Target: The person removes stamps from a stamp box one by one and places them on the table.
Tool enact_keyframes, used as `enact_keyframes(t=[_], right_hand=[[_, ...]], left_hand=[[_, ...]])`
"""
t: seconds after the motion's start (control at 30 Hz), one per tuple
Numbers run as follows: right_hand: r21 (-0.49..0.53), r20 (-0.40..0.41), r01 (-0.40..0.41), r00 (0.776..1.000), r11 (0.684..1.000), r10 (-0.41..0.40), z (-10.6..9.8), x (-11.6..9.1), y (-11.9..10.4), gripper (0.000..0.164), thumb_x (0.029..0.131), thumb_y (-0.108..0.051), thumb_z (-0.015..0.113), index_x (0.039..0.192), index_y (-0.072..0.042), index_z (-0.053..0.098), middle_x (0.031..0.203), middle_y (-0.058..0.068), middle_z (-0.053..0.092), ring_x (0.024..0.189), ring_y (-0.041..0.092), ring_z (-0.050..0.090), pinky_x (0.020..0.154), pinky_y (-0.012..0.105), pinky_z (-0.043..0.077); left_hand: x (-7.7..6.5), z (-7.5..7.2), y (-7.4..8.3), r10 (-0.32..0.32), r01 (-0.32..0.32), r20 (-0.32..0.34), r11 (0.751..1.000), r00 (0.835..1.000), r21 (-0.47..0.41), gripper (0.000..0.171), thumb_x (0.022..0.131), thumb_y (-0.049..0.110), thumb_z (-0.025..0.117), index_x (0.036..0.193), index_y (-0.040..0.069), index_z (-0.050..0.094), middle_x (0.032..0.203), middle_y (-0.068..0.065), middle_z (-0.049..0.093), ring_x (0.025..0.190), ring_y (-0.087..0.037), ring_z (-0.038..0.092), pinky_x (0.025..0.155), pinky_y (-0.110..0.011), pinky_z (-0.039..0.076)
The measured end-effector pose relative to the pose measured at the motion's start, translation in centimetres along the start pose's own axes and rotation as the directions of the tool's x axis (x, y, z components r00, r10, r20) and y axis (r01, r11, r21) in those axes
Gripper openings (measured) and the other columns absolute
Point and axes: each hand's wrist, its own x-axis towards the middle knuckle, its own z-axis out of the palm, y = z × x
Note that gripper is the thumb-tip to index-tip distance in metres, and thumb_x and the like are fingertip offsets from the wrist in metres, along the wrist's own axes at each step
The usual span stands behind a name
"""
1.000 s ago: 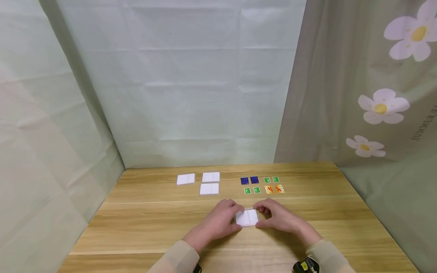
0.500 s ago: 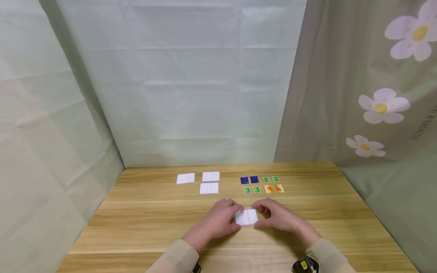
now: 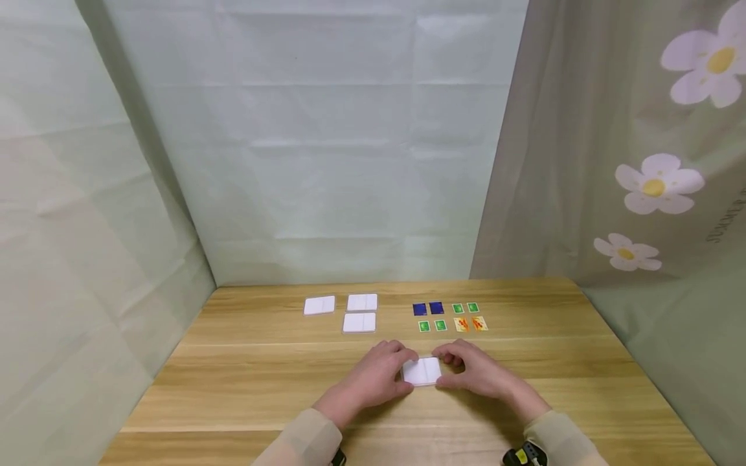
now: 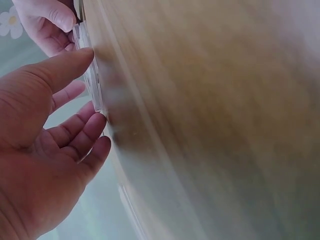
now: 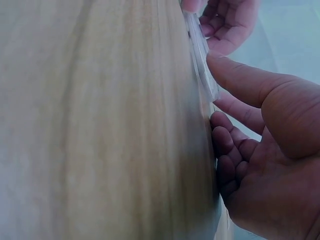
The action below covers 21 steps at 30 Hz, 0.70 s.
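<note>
A small white rectangular panel with a clear plastic rim [image 3: 421,371], split by a line across it, lies on the table in front of the person. My left hand [image 3: 380,374] grips its left end, thumb at the near corner and index finger at the far corner. At the right end, my right hand [image 3: 474,370] holds it the same way, its other fingers curled under. Seen edge-on in the left wrist view, the clear plastic piece [image 4: 95,87] shows layered edges between both hands. Its underside is hidden.
Behind the hands lie three similar white panels [image 3: 359,322] to the left. Several small square pieces stand in rows to the right: blue [image 3: 436,308], green [image 3: 440,325] and orange [image 3: 480,323]. Cloth sheets [image 3: 361,162] hang around the wooden table [image 3: 262,388].
</note>
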Motion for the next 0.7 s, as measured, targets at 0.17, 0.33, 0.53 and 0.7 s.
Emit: enact_keyframes(t=[0.17, 0.33, 0.53, 0.7], right_hand=[[-0.004, 0.019, -0.011, 1.000, 1.000, 0.011, -0.45, -0.05, -0.39, 0.050, 0.092, -0.024, 0.093, 0.135, -0.008, 0.072, 0.111, 0.003, 0.061, 0.100, 0.021, 0.053, 0.086, 0.031, 0.048], [-0.026, 0.017, -0.013, 1.000, 1.000, 0.014, -0.32, 0.20, -0.65, 0.051, 0.088, -0.025, 0.096, 0.131, -0.011, 0.073, 0.110, 0.002, 0.060, 0.099, 0.021, 0.052, 0.084, 0.031, 0.047], [-0.078, -0.016, -0.051, 0.999, 0.996, 0.050, 0.15, 0.33, -0.74, 0.052, 0.086, -0.026, 0.098, 0.130, -0.014, 0.073, 0.109, -0.002, 0.060, 0.098, 0.019, 0.052, 0.084, 0.032, 0.047], [-0.098, -0.035, -0.062, 0.998, 0.993, 0.059, 0.32, 0.36, -0.75, 0.053, 0.084, -0.026, 0.099, 0.128, -0.015, 0.073, 0.108, -0.002, 0.060, 0.097, 0.018, 0.052, 0.084, 0.033, 0.046]], left_hand=[[0.32, 0.02, 0.26, -0.012, 0.012, 0.010, 1.000, 1.000, -0.015, 0.047, 0.094, 0.026, 0.091, 0.136, 0.013, 0.075, 0.130, -0.003, 0.070, 0.114, -0.017, 0.060, 0.102, -0.033, 0.054], [0.14, -0.04, 0.22, -0.018, 0.018, 0.009, 1.000, 1.000, -0.008, 0.046, 0.095, 0.026, 0.090, 0.136, 0.012, 0.075, 0.131, -0.006, 0.070, 0.116, -0.020, 0.061, 0.104, -0.035, 0.055], [0.15, -0.11, 0.20, -0.021, 0.021, 0.016, 1.000, 1.000, -0.014, 0.047, 0.094, 0.026, 0.091, 0.136, 0.012, 0.075, 0.132, -0.006, 0.069, 0.116, -0.019, 0.060, 0.103, -0.033, 0.056], [0.21, -0.34, 0.19, -0.021, 0.021, 0.028, 1.000, 0.999, -0.015, 0.046, 0.095, 0.027, 0.091, 0.136, 0.012, 0.075, 0.132, -0.006, 0.069, 0.116, -0.019, 0.060, 0.103, -0.033, 0.056]])
